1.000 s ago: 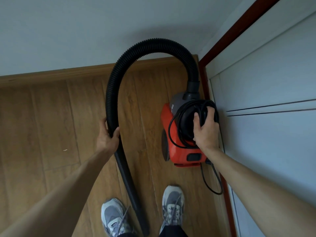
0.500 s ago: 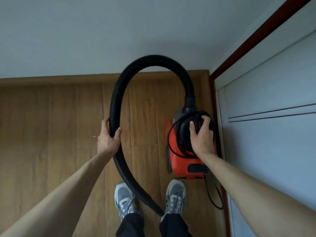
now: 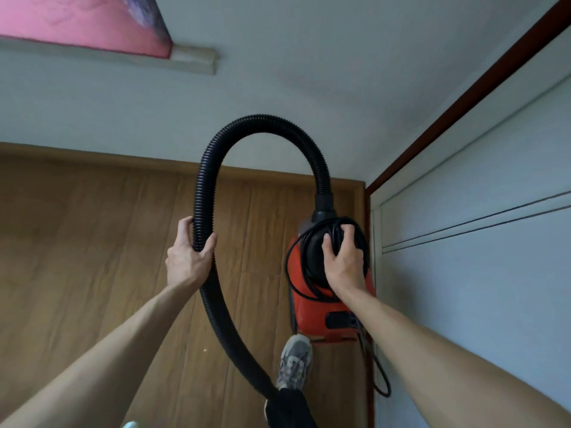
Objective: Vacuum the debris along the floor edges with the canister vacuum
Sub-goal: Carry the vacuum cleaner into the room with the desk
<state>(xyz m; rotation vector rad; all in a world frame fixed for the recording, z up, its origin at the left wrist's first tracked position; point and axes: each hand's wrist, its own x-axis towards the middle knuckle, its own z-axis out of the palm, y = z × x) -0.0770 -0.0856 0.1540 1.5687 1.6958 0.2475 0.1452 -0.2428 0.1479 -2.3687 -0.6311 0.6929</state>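
A red canister vacuum [image 3: 312, 313] hangs above the wooden floor [image 3: 92, 257], close to the white door on the right. My right hand [image 3: 344, 261] grips its black top handle, where a black power cord [image 3: 298, 273] is coiled. A black ribbed hose [image 3: 262, 122] arches up from the canister's front and comes down on the left. My left hand [image 3: 188, 254] is closed around that hose. The hose's lower end runs down past my leg and is hidden there.
A wooden skirting board [image 3: 123, 159] runs along the grey wall ahead. A white door [image 3: 479, 242] with a dark red frame [image 3: 463, 97] stands at the right. A pink object on a ledge [image 3: 191, 58] shows at top left. My grey shoe [image 3: 293, 362] is below the canister. A small white speck [image 3: 204, 350] lies on the floor.
The view has tilted upward, so the wall and the pink object now show. One foot has stepped forward under the canister. Both hands keep their grips on hose and handle.
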